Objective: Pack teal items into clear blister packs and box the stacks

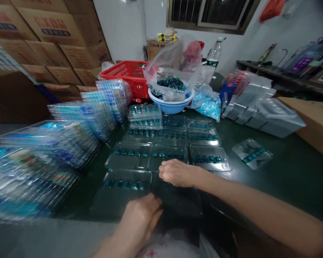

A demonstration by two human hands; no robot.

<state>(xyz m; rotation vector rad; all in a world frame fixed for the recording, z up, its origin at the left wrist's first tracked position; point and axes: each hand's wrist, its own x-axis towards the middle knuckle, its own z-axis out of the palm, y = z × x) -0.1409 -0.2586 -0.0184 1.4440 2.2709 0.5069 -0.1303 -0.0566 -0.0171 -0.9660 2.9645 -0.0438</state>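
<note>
Clear plastic trays lie in rows on the dark table, most with a line of teal, glossy pieces across them. My right hand is closed over the near edge of the middle tray column, its fingertips curled down and what they hold hidden. Lower and to the left, my left hand is blurred, with fingers bent together at the near trays; anything in them cannot be made out. Just beyond it sits a tray with a row of teal pieces.
Stacked blister packs line the left side. Behind the trays stand a blue basin with a bag of teal pieces, and a red basket. Grey tray stacks and a lone tray are right; cartons rise back left.
</note>
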